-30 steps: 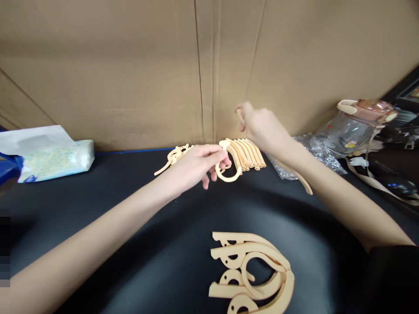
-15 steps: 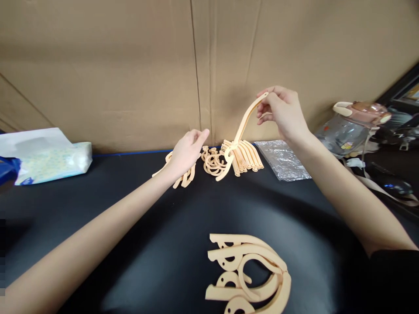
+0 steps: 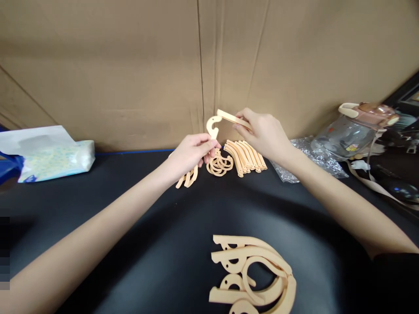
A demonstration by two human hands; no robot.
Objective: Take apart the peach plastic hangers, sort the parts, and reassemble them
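My left hand pinches a cream plastic hanger piece with a curved, holed end pointing up; its lower part is hidden by the fingers. My right hand grips a slim cream hanger arm between thumb and fingers. The arm's far end meets or nearly meets the curved end; I cannot tell whether they are joined. Below the hands lie a pile of ring-shaped hanger hooks and a row of curved hanger arms. More curved pieces show partly behind my left hand.
Folded cream hangers lie on the black table near me. A wipes packet is at left. Crinkled clear plastic and a transparent bottle stand at right. A cardboard wall closes off the back.
My right hand has moved down and left with the hanger arm, which now lies closer to level. My left hand has risen slightly and now holds the curved-ended piece.
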